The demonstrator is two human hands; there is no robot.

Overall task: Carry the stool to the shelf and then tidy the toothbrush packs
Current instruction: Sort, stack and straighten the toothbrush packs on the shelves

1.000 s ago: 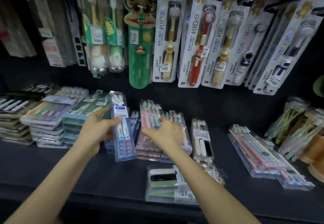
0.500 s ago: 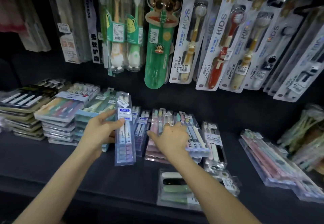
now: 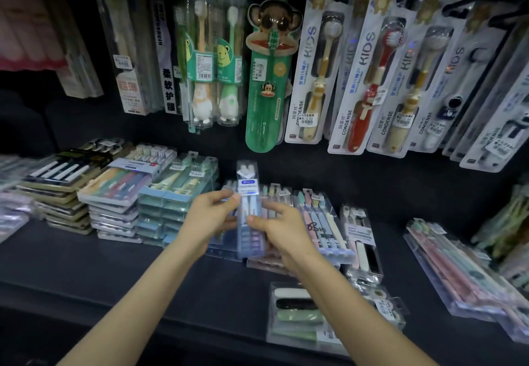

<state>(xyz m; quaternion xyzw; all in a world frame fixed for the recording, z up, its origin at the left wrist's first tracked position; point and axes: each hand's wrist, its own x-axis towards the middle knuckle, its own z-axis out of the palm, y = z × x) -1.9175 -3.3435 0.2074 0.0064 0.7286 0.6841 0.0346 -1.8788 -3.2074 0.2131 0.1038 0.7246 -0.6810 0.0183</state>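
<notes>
A clear blue toothbrush pack (image 3: 249, 194) stands upright above the dark shelf (image 3: 114, 262), between both hands. My left hand (image 3: 209, 218) pinches its left edge with thumb and fingers. My right hand (image 3: 282, 231) grips its right edge, thumb on the front. Behind them lie flat piles of pastel toothbrush packs (image 3: 320, 222). More stacks (image 3: 114, 194) fill the shelf's left side. No stool is in view.
Kids toothbrush packs (image 3: 369, 79) and a green monkey case (image 3: 269, 79) hang on hooks above. A pack of travel cases (image 3: 297, 320) lies at the shelf's front edge. Long packs (image 3: 458, 265) lie at the right. Bare shelf shows at front left.
My left hand has lifted the blue pack and carried it right to the middle. My right hand left the pastel pile and took hold of the pack's right edge.
</notes>
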